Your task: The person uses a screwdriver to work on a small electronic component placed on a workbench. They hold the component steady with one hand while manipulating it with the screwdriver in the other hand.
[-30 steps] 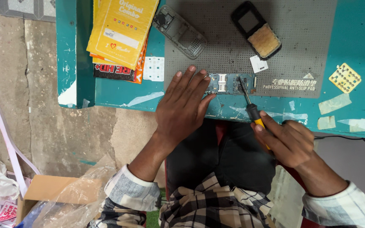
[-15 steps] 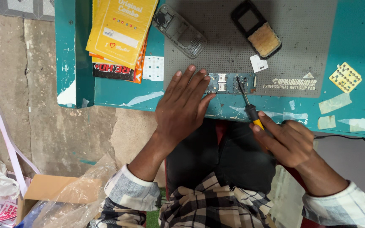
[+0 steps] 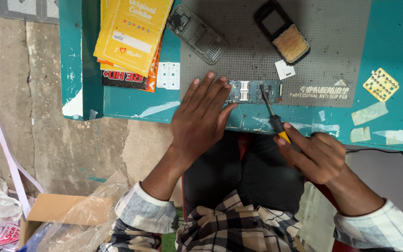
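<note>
Yellow packets (image 3: 131, 35) lie at the table's (image 3: 397, 51) left end, a grey phone frame (image 3: 197, 33) beside them. The left hand (image 3: 201, 119) lies flat, fingers spread, fingertips pinning the circuit board (image 3: 253, 91) at the grey mat's (image 3: 332, 42) near edge. The right hand (image 3: 314, 156) grips a screwdriver (image 3: 272, 116), its tip on the board.

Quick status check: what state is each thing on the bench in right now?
Circuit board: bare, flat on mat, pinned by left hand.
Screwdriver: gripped by right hand, tip on board.
Phone frame: empty, lying aside.
Black phone cover: detached, lying apart.
Yellow booklets: stacked.
</note>
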### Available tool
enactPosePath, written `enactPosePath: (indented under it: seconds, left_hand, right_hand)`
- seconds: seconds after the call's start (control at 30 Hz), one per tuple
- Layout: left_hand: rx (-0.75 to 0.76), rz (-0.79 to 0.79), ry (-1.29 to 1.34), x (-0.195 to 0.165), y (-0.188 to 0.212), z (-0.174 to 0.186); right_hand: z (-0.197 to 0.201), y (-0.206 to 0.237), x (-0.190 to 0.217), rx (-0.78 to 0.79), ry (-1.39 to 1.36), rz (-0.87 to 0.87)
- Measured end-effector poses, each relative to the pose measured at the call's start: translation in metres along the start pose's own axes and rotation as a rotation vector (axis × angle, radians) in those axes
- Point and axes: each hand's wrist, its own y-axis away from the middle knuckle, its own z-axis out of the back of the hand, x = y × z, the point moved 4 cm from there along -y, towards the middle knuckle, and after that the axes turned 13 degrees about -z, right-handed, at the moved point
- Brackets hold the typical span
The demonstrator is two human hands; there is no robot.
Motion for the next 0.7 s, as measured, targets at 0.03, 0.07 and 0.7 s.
enactPosePath:
  seconds: [0.03, 0.07, 0.7]
  left_hand:
    - [0.001, 0.0, -0.002, 0.0, 0.0, 0.0]
    - [0.003, 0.0, -0.006, 0.0, 0.0, 0.0]
    - [0.002, -0.006, -0.008, -0.001, -0.002, -0.001]
  right_hand:
    - [0.0, 0.0, 0.0, -0.001, 0.0, 0.0]
    - [-0.001, 0.0, 0.0, -0.001, 0.0, 0.001]
    - [-0.001, 0.011, -0.006, -0.013, -0.047, -0.081]
